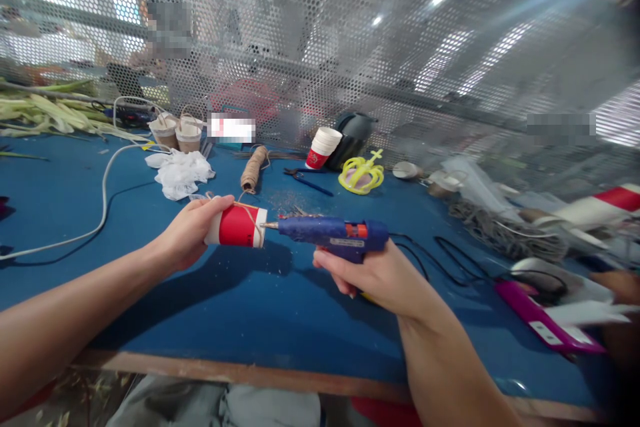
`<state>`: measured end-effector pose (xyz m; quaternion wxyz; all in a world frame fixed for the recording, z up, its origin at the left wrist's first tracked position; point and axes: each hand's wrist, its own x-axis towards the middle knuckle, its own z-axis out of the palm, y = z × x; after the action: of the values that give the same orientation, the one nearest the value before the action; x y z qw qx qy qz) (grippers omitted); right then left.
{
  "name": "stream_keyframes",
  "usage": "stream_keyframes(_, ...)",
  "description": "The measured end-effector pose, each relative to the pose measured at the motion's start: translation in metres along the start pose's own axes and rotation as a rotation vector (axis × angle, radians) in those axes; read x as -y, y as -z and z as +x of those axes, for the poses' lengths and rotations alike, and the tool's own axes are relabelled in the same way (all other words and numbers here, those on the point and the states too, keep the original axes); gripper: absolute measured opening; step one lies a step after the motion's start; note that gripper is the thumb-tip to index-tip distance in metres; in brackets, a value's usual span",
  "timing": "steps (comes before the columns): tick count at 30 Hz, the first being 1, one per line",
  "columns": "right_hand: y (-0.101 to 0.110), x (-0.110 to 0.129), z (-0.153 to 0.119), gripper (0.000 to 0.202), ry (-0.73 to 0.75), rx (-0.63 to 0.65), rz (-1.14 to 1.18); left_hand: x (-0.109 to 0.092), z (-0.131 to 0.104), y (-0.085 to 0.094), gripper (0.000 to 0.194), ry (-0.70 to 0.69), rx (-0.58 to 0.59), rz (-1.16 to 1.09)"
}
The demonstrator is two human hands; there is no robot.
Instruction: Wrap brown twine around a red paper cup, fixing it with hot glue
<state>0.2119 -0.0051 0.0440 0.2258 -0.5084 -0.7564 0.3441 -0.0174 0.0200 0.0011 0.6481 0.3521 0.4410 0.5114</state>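
left hand (pixel 193 230) holds a red-and-white cup (pixel 237 227), grip closed. right hand (pixel 370 275) has its grip wrapped round a glue gun (pixel 315 231).

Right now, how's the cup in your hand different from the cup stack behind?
The held cup lies sideways in the left hand; the cup stack stands on the table. The held cup has twine on it; the cup stack shows none. Both are red and white.
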Motion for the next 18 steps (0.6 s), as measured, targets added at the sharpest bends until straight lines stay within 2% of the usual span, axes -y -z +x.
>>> stream_keyframes(7, -0.0001, -0.0025, -0.0006, 0.023, 0.007, 0.007, 0.002, -0.0006, 0.0002, -0.0004, 0.018, 0.002, -0.018, -0.023)
stream_keyframes(18, 0.0011, -0.0037, 0.0027, 0.026, -0.017, -0.027, 0.039, 0.0001, -0.0024, -0.0004, 0.027, -0.024, 0.061, 0.061)
